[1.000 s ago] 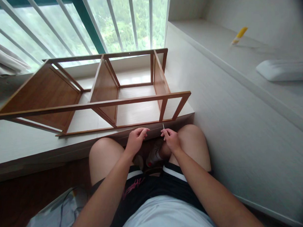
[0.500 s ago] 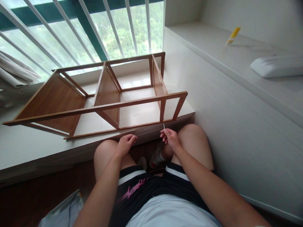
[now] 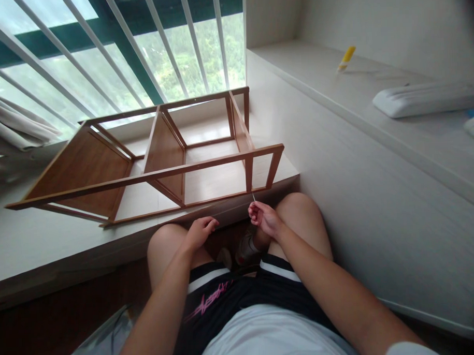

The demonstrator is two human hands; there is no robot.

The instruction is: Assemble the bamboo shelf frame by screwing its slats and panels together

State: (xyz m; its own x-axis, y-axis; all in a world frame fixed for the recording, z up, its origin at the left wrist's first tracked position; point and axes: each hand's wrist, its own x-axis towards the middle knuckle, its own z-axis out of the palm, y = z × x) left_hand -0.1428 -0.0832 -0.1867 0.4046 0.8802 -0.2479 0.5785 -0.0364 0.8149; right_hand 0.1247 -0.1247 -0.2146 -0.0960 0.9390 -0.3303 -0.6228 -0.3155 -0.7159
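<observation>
"While the rack (image 3: 166,143) sits on the ledge (image 3: 14,242), where is the rod (image 3: 254,196)?"

"Just below the rack's near lower rail (image 3: 218,198), toward the right end. The rod points up at the rail; contact cannot be confirmed."

"State the condition of the right hand (image 3: 265,219)."

"Thumb and fingertips pinch the rod; the remaining fingers curl toward the palm. The hand is in front of the rack's right part."

"And the left hand (image 3: 201,231)?"

"In front of the rack's middle, at the inner side of the left knee (image 3: 161,242). Fingers are loosely bent; whether they grip anything cannot be told."

"List the surroundings, relative to the rack."

"Behind: window bars (image 3: 195,44). Behind, to the left: curtain (image 3: 17,120). To the right: counter (image 3: 314,61), carrying a yellow tube (image 3: 348,55) and a white pack (image 3: 424,99)."
</observation>
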